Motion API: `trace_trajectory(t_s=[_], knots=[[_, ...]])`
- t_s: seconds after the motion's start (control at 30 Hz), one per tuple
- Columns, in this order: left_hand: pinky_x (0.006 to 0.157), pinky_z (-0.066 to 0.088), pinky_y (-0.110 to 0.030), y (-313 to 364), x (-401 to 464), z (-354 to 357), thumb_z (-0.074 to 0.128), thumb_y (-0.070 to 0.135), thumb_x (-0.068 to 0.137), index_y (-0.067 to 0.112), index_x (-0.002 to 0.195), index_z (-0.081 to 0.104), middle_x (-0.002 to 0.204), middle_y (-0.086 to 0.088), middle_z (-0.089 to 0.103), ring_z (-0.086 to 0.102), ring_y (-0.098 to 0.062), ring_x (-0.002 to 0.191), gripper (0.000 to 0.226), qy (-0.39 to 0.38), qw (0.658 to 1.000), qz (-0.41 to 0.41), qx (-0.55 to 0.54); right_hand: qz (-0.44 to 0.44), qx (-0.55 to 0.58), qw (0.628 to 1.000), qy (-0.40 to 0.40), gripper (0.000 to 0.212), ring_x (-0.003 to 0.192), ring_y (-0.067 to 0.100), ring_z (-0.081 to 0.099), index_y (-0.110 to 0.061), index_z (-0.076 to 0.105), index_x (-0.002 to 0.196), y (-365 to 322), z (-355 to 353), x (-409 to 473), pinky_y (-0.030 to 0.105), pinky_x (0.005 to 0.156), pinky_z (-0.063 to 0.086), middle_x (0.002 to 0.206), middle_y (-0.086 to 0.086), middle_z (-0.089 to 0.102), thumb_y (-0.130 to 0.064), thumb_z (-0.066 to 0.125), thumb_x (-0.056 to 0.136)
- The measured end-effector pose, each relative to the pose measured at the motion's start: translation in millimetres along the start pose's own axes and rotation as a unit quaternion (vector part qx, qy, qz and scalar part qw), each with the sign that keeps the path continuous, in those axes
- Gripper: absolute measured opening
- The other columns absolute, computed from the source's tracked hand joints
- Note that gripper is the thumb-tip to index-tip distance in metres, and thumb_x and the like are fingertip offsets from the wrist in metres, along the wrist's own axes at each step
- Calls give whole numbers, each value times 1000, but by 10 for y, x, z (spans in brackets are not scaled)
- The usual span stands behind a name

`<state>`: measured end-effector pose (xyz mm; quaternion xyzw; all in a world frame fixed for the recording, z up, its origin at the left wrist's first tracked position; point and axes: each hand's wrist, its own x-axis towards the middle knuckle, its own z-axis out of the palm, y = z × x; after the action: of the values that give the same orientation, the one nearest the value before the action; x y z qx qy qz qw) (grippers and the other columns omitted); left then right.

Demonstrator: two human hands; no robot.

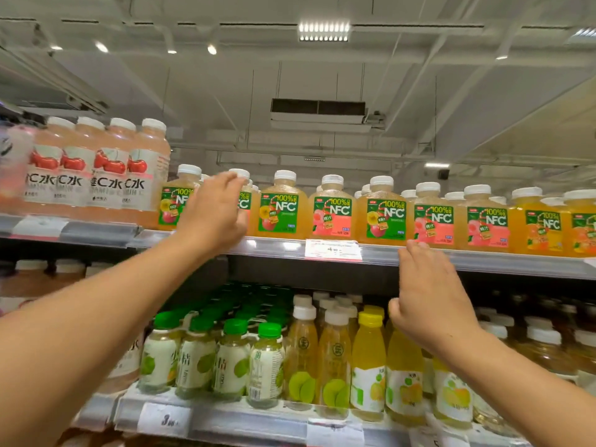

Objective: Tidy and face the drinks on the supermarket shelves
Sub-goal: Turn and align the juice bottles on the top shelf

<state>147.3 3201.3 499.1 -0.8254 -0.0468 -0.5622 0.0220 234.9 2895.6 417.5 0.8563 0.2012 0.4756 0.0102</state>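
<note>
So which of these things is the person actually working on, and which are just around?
Part of the job:
left hand, reaching onto an NFC juice bottle
right hand, raised below the shelf edge
row of NFC juice bottles

Just there:
cherry drink bottles
green-capped bottles
price tag
ceiling light

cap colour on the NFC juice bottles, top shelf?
White, on every NFC bottle cap in the head view.

Upper shelf: tall pink bottles at left, a row of NFC juice bottles to the right, price tag on its front edge. Lower shelf: green-capped bottles left, yellow bottles right.
</note>
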Motion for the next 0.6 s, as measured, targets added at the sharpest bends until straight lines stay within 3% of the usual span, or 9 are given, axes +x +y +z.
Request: trace_trajectory(t_s=[0.07, 0.17, 0.3, 0.43, 0.6], knots=[[116, 24, -44, -136, 237, -16, 50, 15, 89, 4, 145, 37, 152, -17, 34, 30, -32, 140, 59, -20, 999, -29, -8, -53, 44, 998, 3, 86, 148, 24, 11, -16, 12, 154, -264, -35, 67, 41, 122, 10, 161, 6, 15, -36, 56, 84], [118, 19, -45, -207, 468, 8, 45, 21, 94, 6, 151, 26, 158, -15, 23, 21, -32, 145, 62, -71, 996, -46, 10, -73, 70, 995, 2, 85, 150, 21, -1, -24, 4, 155, -607, 16, 98, 47, 120, -2, 164, 2, 4, -41, 50, 86], [111, 26, -48, -191, 594, 24, 41, 29, 94, 9, 146, 32, 148, -14, 41, 33, -33, 138, 57, -106, 991, -51, 56, -61, 49, 997, 16, 89, 150, 21, -3, -26, 2, 154, -624, 154, 70, 46, 117, -11, 164, 1, 3, -39, 54, 83], [100, 36, -48, -173, 597, 17, 44, 42, 94, 9, 138, 42, 139, -17, 47, 44, -38, 125, 55, -73, 993, -42, 79, -61, 59, 996, 19, 91, 150, 22, 1, -26, 7, 154, -619, 174, 71, 46, 117, -10, 163, 2, 7, -37, 58, 80], [95, 39, -46, -125, 451, -54, 53, 36, 94, 12, 129, 45, 129, -19, 44, 43, -36, 117, 43, -4, 995, -83, -59, -58, 64, 996, -5, 91, 150, 19, -5, -27, 3, 154, -604, 134, 77, 45, 117, -13, 164, 0, 1, -37, 54, 80]])
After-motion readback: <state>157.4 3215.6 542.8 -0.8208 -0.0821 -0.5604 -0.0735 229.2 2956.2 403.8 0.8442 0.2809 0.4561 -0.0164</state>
